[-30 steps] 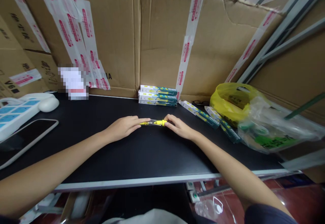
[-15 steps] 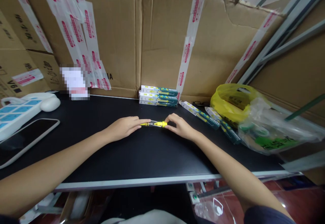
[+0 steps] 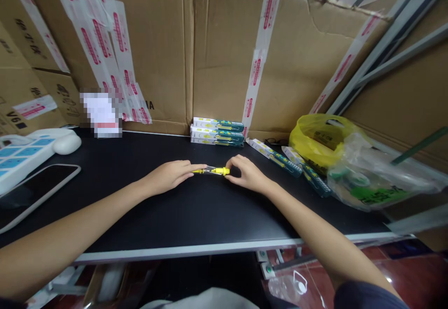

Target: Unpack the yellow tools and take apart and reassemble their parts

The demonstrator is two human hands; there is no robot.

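A slim yellow test pen (image 3: 211, 170) with a clear middle section lies crosswise just over the black tabletop, between both hands. My left hand (image 3: 174, 174) is closed around its left end, index finger stretched along the top, so that end is mostly covered. On the right, thumb and fingertips of my right hand (image 3: 245, 172) pinch the yellow cap end (image 3: 223, 171), leaving a round gap under the palm. Behind the hands stands a stack of printed boxes (image 3: 217, 132), white and dark green with yellow tools pictured. Two similar boxes (image 3: 275, 158) lie slantwise to the right.
A yellow plastic bag (image 3: 304, 136) and a clear bag (image 3: 371, 187) sit at the right. To the left are a white power strip (image 3: 45, 145) and a phone (image 3: 38, 192). Cardboard (image 3: 224, 57) walls the back; a metal frame (image 3: 392, 66) rises at the right.
The view has shifted very slightly. My right fingers have turned a little at the cap end, and the gap between thumb and forefinger looks rounder. My left hand keeps its hold.
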